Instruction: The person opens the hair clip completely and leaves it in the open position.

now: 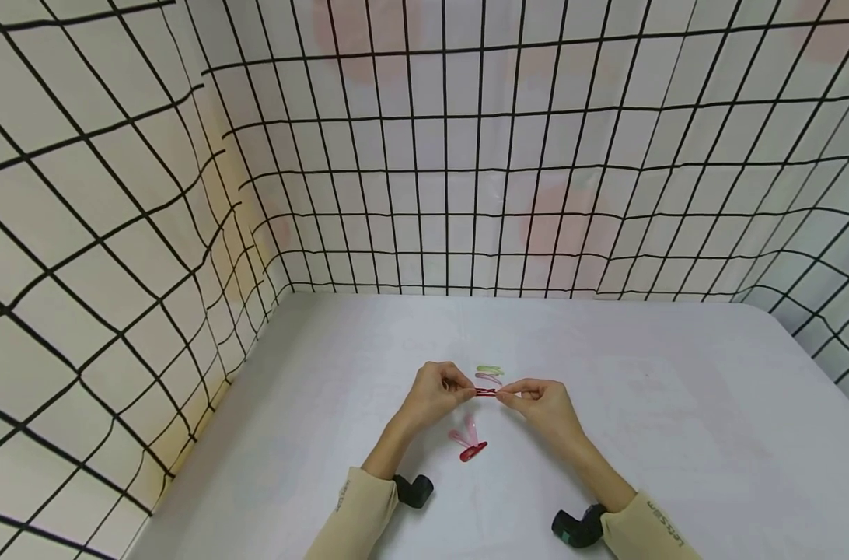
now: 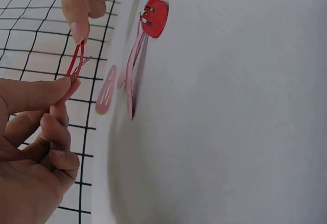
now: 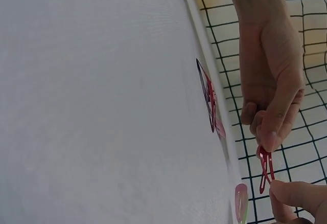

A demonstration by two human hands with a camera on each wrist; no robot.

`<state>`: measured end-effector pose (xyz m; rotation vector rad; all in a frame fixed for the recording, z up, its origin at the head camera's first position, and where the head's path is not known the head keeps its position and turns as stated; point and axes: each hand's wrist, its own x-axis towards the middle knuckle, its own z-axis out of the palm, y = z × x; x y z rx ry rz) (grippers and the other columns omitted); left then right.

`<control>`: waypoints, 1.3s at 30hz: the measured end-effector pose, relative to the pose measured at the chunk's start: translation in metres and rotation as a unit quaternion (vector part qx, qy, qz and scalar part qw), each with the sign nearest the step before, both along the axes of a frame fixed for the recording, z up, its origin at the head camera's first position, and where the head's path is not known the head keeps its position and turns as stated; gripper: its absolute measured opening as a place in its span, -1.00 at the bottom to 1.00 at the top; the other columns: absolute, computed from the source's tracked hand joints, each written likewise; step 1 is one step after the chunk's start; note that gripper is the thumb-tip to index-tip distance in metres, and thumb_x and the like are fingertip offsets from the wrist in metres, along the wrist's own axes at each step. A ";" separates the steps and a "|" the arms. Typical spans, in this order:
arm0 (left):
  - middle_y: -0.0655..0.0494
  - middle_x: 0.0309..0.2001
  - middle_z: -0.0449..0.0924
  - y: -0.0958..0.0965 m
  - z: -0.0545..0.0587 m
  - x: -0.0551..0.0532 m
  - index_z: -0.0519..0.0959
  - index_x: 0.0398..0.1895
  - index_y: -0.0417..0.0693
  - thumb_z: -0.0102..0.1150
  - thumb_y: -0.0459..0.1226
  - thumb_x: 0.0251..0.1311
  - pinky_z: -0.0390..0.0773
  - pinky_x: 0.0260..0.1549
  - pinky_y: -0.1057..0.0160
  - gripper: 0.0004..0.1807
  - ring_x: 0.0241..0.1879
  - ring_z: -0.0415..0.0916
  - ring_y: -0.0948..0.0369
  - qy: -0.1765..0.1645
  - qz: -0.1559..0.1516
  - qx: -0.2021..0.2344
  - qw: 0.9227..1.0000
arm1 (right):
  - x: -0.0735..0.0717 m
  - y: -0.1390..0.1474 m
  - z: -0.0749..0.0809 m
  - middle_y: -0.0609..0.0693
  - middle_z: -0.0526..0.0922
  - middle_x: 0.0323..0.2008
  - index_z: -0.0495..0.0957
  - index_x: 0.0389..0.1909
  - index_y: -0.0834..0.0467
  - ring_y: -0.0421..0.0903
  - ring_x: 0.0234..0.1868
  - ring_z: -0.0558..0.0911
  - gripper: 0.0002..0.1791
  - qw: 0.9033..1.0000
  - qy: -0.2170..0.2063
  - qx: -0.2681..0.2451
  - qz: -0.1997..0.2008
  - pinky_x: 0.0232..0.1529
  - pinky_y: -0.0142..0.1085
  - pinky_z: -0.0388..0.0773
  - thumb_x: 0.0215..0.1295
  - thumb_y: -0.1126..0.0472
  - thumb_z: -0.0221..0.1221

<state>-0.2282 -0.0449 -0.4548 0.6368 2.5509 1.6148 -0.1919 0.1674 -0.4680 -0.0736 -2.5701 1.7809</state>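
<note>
A red snap hair clip [image 1: 486, 393] is stretched between both hands over the table, its narrow frame parts spread apart in the left wrist view. My left hand [image 1: 434, 395] pinches one end between thumb and forefinger. At the other end the thumb and forefinger of my right hand [image 1: 539, 406] pinch it. Beneath the hands, nearer to me, lies a red hair clip [image 1: 473, 451] with pink hair clips [image 1: 470, 428] fanned out from it. Just beyond the held clip lie a pink hair clip [image 1: 488, 379] and a yellow-green one [image 1: 490, 369].
The white table [image 1: 676, 428] spreads out around the hands. Black wire grid [image 1: 466, 194] stands along its back and sides in front of pale sheeting. A black wrist camera [image 1: 414, 491] sits at the left cuff, another [image 1: 580, 527] at the right.
</note>
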 end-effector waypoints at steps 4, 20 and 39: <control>-0.04 -0.44 0.66 0.001 -0.003 -0.003 0.76 -0.46 -0.27 0.39 -0.46 0.12 0.33 -0.51 0.48 -0.96 -0.51 0.35 0.36 -0.001 -0.004 -0.008 1.000 | 0.000 -0.001 -0.001 -0.18 0.40 -0.73 0.77 -0.24 0.28 -0.33 -0.62 0.22 -0.72 0.999 -0.029 -0.017 -0.016 -0.59 -0.43 0.10 0.17 0.14 0.46; -0.07 -0.36 0.77 -0.001 -0.001 -0.024 0.81 -0.38 -0.22 0.45 -0.43 0.09 0.38 -0.50 0.48 -0.96 -0.46 0.42 0.44 0.005 -0.015 -0.077 0.997 | -0.014 -0.004 -0.007 -0.21 0.39 -0.70 0.76 -0.22 0.31 -0.29 -0.58 0.27 -0.74 0.998 -0.051 -0.023 -0.041 -0.54 -0.42 0.18 0.22 0.16 0.41; -0.02 -0.34 0.81 0.001 -0.003 -0.040 0.82 -0.34 -0.16 0.45 -0.37 0.13 0.38 -0.51 0.46 -0.94 -0.50 0.44 0.41 -0.074 -0.006 -0.089 0.993 | -0.024 -0.006 -0.013 -0.20 0.51 -0.66 0.75 -0.24 0.34 -0.29 -0.54 0.33 -0.74 0.998 -0.045 -0.017 -0.050 -0.53 -0.41 0.23 0.21 0.19 0.42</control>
